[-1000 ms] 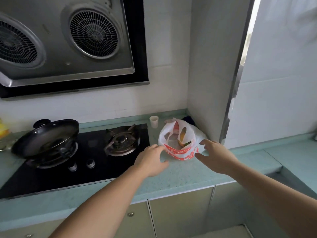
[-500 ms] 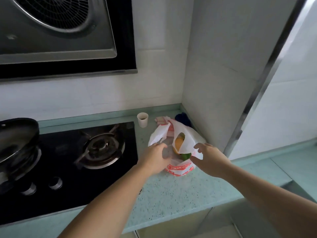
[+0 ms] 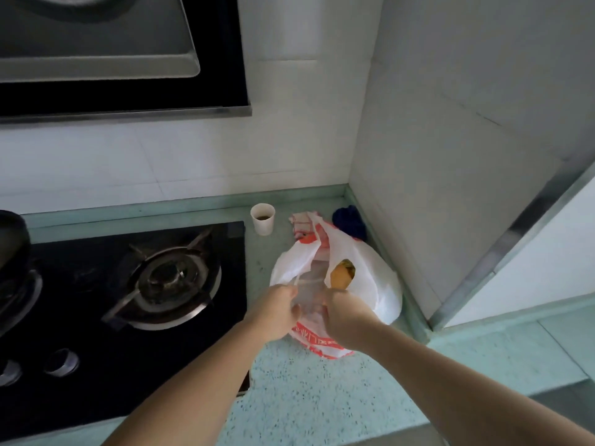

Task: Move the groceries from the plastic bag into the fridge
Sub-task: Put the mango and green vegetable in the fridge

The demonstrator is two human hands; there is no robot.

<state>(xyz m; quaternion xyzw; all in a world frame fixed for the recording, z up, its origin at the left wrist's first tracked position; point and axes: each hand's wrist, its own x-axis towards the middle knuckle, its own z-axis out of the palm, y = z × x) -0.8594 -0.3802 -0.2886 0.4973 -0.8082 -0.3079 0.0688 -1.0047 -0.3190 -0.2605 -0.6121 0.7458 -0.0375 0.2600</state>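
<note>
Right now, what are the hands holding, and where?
Both the left hand and right hand grip the plastic bag at its near opening edge.

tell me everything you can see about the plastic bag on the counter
The plastic bag is thin white film with red-orange print along its bottom edge. It sits slumped on the speckled green counter, in the corner right of the stove. Its mouth gapes, showing an orange-yellow item. The left hand and right hand both grip its near rim.

Dim, soft, wide-angle edge distortion
</note>
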